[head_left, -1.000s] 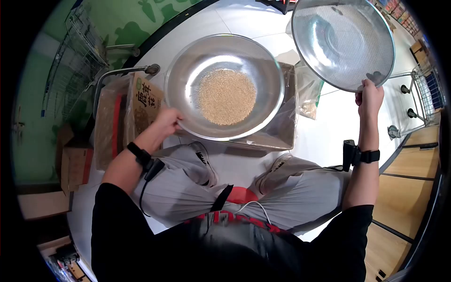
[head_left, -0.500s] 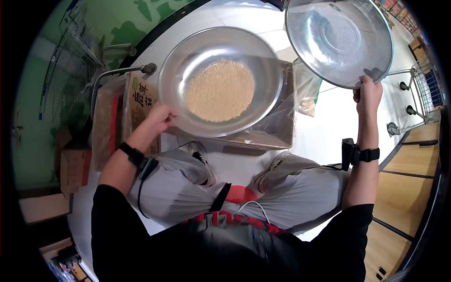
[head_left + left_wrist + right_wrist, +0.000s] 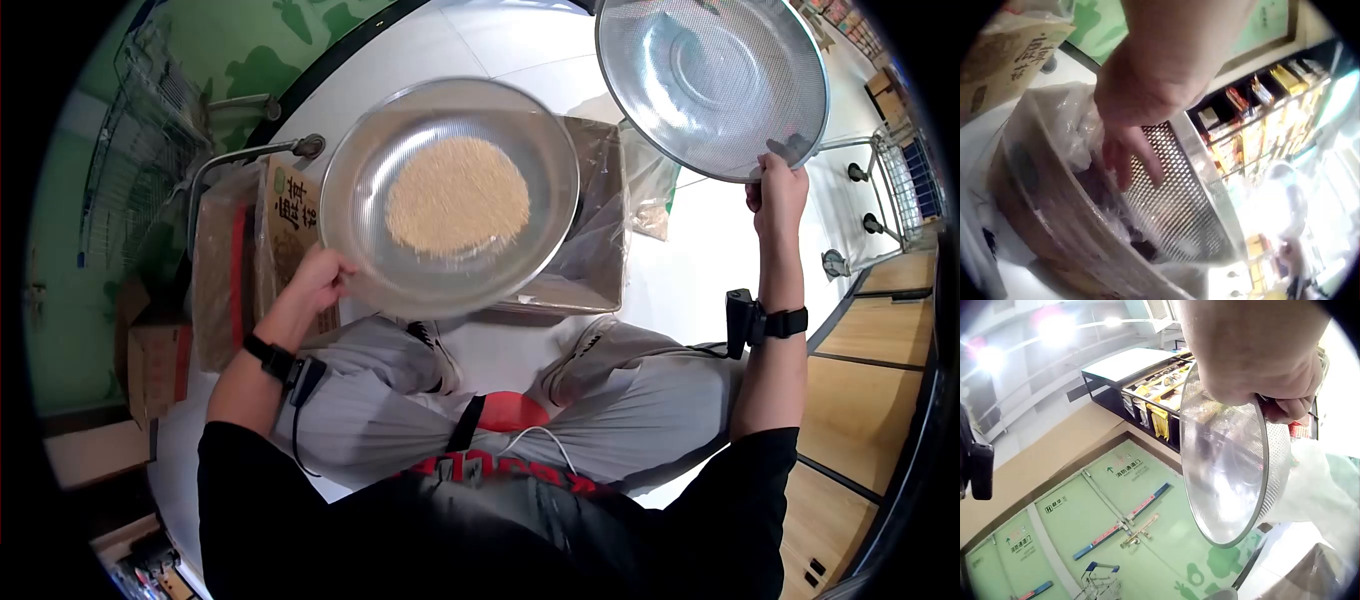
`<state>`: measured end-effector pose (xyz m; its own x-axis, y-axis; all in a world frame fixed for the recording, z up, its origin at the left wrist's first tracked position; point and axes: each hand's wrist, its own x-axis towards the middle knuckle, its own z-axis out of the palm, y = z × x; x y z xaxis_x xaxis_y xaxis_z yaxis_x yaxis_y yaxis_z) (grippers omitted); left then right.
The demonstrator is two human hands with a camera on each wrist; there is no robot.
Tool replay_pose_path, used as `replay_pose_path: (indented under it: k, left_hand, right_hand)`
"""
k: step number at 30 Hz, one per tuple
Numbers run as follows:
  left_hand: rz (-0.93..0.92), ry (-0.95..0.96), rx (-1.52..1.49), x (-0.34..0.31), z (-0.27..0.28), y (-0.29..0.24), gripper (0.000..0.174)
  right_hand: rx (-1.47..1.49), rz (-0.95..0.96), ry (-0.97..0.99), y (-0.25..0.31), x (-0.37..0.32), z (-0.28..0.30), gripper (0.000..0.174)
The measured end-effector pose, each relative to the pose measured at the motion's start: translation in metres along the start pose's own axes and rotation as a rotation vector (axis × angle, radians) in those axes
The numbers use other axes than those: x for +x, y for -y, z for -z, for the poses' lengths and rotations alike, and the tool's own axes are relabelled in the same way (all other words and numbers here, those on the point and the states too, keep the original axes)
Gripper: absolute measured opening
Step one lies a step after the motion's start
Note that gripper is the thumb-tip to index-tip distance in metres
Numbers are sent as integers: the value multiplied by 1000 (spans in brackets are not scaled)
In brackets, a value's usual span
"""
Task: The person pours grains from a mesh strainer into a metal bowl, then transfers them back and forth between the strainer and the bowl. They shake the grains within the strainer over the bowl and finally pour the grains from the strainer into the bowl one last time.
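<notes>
My left hand (image 3: 320,277) grips the near-left rim of a wide perforated metal colander (image 3: 350,215), which holds a flat heap of small tan grains (image 3: 460,195). In the left wrist view two fingers spread against the holed outer wall of the colander (image 3: 1175,200). Beneath it, a cardboard box (image 3: 600,285) lined with clear plastic shows past its right side. Raised at the right, a round fine-mesh sieve (image 3: 700,70) has its near rim pinched in my right hand (image 3: 780,195). The right wrist view shows the sieve (image 3: 1229,462) bare inside, its mesh wall slanting.
A printed carton (image 3: 290,215) stands left of the colander, beside a wheeled metal frame. On the floor right of the box lies a clear plastic bag (image 3: 652,195) with tan contents. A wire cart (image 3: 900,190) is far right; wooden cabinets (image 3: 860,400) line the near right.
The colander has swung left and slightly nearer with my left hand, uncovering more of the box, and its grains have shifted inside. The sieve has drifted a little left in my right hand.
</notes>
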<state>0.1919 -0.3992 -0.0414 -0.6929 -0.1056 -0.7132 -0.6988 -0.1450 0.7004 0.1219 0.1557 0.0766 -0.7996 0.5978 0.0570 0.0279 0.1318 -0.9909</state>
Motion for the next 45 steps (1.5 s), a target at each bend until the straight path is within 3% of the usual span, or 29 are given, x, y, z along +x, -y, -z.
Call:
replay_pose_path:
  k: [4, 6, 9, 13, 16, 18, 23, 27, 29, 33, 37, 39, 42, 45]
  left_hand:
    - [-83, -47, -144, 10, -43, -3, 39]
    - [-74, 17, 85, 4, -52, -5, 35]
    - [-212, -32, 203, -18, -53, 2, 34]
    - [-108, 12, 148, -23, -4, -7, 35]
    - [-94, -58, 92, -21, -3, -11, 36]
    - [-247, -113, -35, -11, -21, -14, 36]
    - [-156, -12, 179, -3, -74, -11, 34]
    - [-46, 141, 223, 1, -45, 1, 39]
    - [-36, 17, 88, 1, -21, 1, 40]
    - [-120, -27, 110, -1, 14, -25, 43]
    - [-107, -45, 86, 13, -20, -30, 41]
    - [-54, 97, 122, 35, -29, -11, 40]
    - [-115, 73, 158, -11, -63, -3, 39]
    - [6, 148, 9, -16, -34, 4, 42]
  right_hand:
    - [6, 19, 40, 5, -3, -7, 15]
    - [23, 23, 48, 8, -5, -8, 9]
    - [32, 24, 20, 10, -8, -8, 6]
    - [11, 18, -8, 5, -4, -3, 7]
    - [-7, -2, -43, -4, 3, 2, 7]
    - [6, -8, -49, -3, 2, 2, 7]
    - [29, 26, 19, 6, -3, 0, 6]
    - [19, 11, -10, 10, -6, -1, 5]
    - [14, -8, -24, 5, -2, 3, 5]
    - [4, -17, -53, -2, 1, 5, 6]
    - [5, -19, -42, -2, 2, 4, 9]
    - [3, -17, -36, 3, 0, 1, 14]
    - [8, -2, -19, 6, -4, 0, 12]
    - [13, -20, -49, 8, -5, 0, 7]
